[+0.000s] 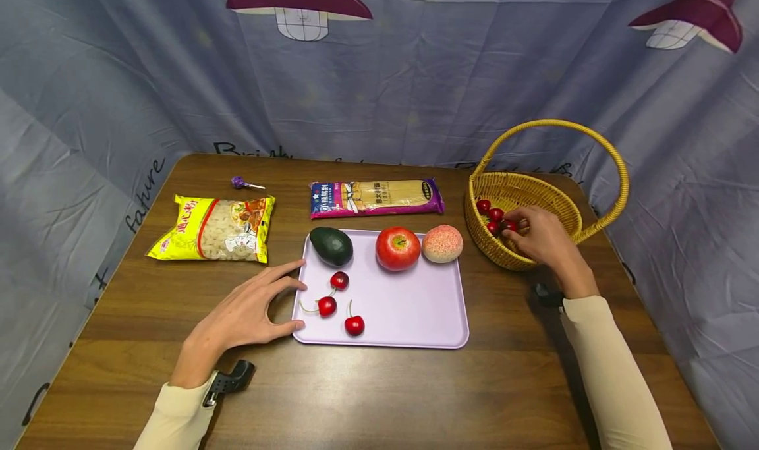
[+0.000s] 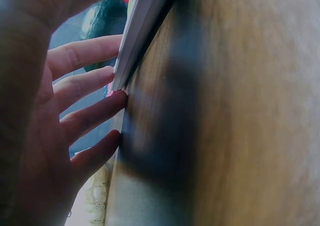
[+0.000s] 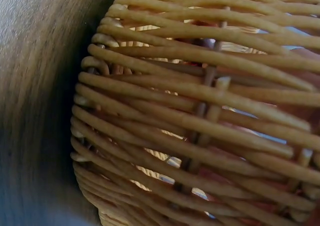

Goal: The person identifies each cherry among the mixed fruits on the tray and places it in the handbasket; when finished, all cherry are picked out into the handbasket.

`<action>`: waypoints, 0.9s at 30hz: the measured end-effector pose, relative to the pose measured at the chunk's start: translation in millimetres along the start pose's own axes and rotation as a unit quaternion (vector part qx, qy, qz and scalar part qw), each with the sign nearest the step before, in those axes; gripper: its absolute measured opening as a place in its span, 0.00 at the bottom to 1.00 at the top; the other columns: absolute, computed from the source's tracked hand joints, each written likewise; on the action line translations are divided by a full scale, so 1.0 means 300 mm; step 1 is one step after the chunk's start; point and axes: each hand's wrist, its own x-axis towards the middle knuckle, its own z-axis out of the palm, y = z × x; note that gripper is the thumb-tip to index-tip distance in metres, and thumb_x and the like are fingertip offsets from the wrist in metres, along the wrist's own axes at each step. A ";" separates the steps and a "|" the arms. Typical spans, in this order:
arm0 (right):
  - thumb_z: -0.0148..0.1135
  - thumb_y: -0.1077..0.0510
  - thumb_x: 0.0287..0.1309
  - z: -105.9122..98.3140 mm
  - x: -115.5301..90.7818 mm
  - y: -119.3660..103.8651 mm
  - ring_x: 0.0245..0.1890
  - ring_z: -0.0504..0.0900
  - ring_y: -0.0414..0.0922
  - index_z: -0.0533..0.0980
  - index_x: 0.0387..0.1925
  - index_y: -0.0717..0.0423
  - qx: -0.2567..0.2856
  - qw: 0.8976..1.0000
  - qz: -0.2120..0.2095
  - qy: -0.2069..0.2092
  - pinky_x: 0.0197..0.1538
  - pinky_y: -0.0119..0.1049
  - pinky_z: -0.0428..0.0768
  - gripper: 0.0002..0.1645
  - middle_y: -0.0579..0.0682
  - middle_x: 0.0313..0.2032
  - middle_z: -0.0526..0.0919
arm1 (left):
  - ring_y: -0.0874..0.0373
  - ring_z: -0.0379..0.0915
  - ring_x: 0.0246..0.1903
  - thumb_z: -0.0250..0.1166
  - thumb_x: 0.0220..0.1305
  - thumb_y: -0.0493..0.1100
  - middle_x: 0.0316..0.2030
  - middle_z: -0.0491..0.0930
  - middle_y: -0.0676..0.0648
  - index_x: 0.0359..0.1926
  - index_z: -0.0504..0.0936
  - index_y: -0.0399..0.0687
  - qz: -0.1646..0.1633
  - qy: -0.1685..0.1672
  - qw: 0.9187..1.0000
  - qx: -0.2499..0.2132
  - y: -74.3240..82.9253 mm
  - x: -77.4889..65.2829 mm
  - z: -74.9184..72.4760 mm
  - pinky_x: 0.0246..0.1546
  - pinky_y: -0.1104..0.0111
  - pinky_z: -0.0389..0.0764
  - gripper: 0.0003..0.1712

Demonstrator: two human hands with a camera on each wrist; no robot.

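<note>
My left hand [image 1: 246, 315] rests at the left edge of a pale lilac tray [image 1: 409, 318], fingers spread and fingertips touching its rim; the left wrist view shows those fingers [image 2: 90, 95] against the tray's side. Three cherries [image 1: 354, 325] with stems lie on the tray's left part. A wicker basket [image 1: 522, 181] with a tall handle stands right of the tray, holding several cherries [image 1: 495, 214]. Inside it, my right hand [image 1: 542, 236] pinches a cherry [image 1: 508, 226] between thumb and fingers. In the right wrist view the basket's woven wall [image 3: 200, 110] hides most of that hand.
Along the tray's back edge sit an avocado [image 1: 331, 246], an apple [image 1: 398, 248] and a peach [image 1: 442, 244]. Behind it lies a spaghetti packet [image 1: 379, 197]. A yellow pasta bag [image 1: 216, 229] and a purple lollipop [image 1: 239, 182] are at left. Curtains surround the wooden table [image 1: 379, 397].
</note>
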 end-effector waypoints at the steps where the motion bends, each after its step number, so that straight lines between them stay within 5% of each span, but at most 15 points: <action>1: 0.75 0.63 0.63 0.001 0.003 0.002 0.44 0.88 0.62 0.85 0.52 0.65 0.000 1.000 0.003 -0.006 0.49 0.63 0.83 0.18 0.67 0.46 0.87 | 0.45 0.67 0.76 0.80 0.59 0.62 0.81 0.65 0.52 0.62 0.85 0.59 0.000 0.000 1.000 0.000 0.000 -0.001 0.001 0.70 0.38 0.73 0.32; 14: 0.74 0.62 0.65 0.000 0.010 0.005 0.47 0.87 0.63 0.84 0.55 0.65 0.007 0.999 0.031 -0.026 0.51 0.64 0.82 0.19 0.66 0.47 0.89 | 0.45 0.66 0.76 0.80 0.59 0.61 0.81 0.64 0.52 0.62 0.85 0.58 0.001 -0.001 1.000 -0.003 0.002 -0.004 0.006 0.70 0.38 0.73 0.33; 27: 0.76 0.64 0.62 -0.025 -0.046 -0.196 0.44 0.85 0.62 0.84 0.52 0.66 0.006 0.996 -0.021 0.090 0.47 0.60 0.83 0.18 0.65 0.48 0.87 | 0.44 0.65 0.76 0.80 0.60 0.62 0.81 0.64 0.51 0.62 0.85 0.59 -0.001 -0.007 1.000 -0.005 -0.003 0.001 0.001 0.71 0.37 0.71 0.32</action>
